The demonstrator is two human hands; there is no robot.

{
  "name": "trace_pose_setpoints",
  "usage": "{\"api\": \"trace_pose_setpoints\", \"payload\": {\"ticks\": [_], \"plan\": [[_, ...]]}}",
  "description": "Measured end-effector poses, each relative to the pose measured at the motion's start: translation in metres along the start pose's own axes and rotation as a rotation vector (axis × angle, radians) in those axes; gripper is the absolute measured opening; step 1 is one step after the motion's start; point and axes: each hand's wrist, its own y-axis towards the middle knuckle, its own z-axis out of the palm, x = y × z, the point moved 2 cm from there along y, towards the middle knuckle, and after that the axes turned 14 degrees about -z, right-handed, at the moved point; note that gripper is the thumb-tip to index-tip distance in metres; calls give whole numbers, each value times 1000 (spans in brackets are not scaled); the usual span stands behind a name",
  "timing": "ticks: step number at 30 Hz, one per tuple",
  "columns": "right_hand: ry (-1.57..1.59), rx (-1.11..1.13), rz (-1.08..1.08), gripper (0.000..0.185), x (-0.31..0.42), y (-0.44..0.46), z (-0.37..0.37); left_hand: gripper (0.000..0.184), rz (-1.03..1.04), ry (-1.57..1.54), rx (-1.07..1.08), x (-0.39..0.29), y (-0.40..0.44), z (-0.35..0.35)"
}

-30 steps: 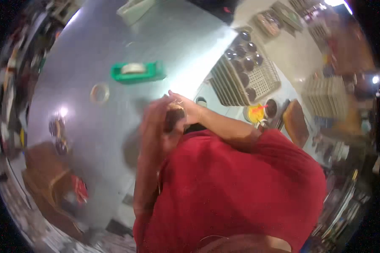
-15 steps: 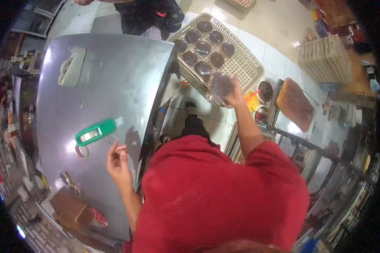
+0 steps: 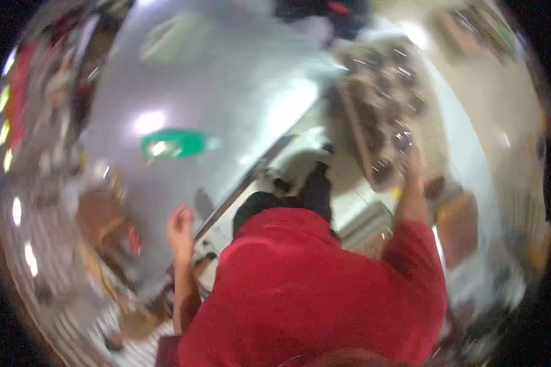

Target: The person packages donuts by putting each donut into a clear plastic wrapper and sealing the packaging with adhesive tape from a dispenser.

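The head view is smeared by motion. My right hand reaches to the near end of a beige plastic crate. Just left of its fingers is a clear container with a dark round cake; whether the fingers still grip it is blurred. Several more such containers sit in the crate. My left hand is raised by the edge of the metal table, its fingers looking bent but too smeared to read. Beyond it on the table lies a green tape dispenser, apart from the hand.
A pale object lies at the table's far end, and a brown box at its near left. To the right is a brown slab. A person in dark clothing stands beyond the table.
The view has swung, shifting the table and crate rightward in the picture. My right hand, which held a cake container over the crate, is now at the crate's near end. Blur has increased.
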Motion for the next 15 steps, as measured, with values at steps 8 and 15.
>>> {"api": "trace_pose_setpoints", "payload": {"ticks": [8, 15], "plan": [[-107, -621, 36, 55, 70, -13, 82, 25, 20, -129, -306, 125, -2, -44], [-318, -214, -464, 75, 124, -75, 235, 27, 2, -255, -607, 203, 40, -119]]}}
